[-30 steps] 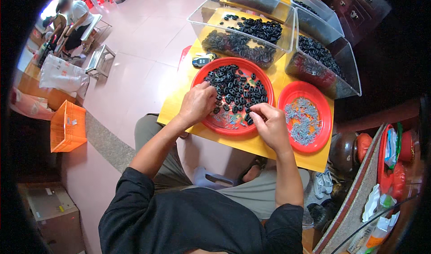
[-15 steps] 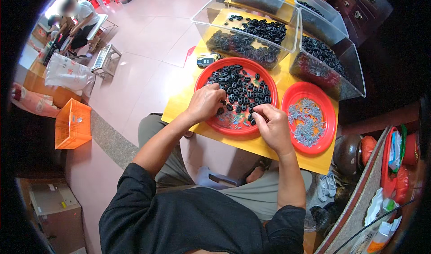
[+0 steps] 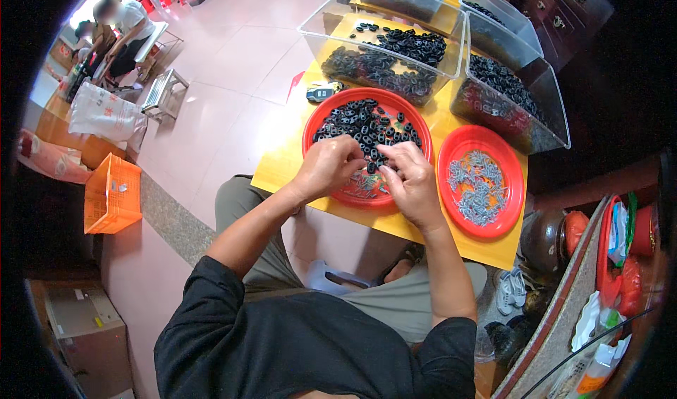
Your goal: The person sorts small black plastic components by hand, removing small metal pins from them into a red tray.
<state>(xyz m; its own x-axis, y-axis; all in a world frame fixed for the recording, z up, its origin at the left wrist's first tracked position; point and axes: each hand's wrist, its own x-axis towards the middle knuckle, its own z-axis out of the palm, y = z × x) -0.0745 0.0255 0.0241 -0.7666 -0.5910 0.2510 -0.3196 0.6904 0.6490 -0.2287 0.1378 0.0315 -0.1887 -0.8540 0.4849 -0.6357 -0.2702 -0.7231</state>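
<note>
Small workshop: clear bins (image 3: 395, 53) of black parts, tiled floor (image 3: 233, 67).

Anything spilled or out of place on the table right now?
Nothing stands out. The black parts lie inside the red plate, the small grey parts inside the second red plate, and the clear bins stand upright. Both hands, left hand and right hand, meet over the near rim.

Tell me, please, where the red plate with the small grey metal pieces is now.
In the head view, the red plate of grey pieces lies on the yellow table, just right of the right hand.
</note>
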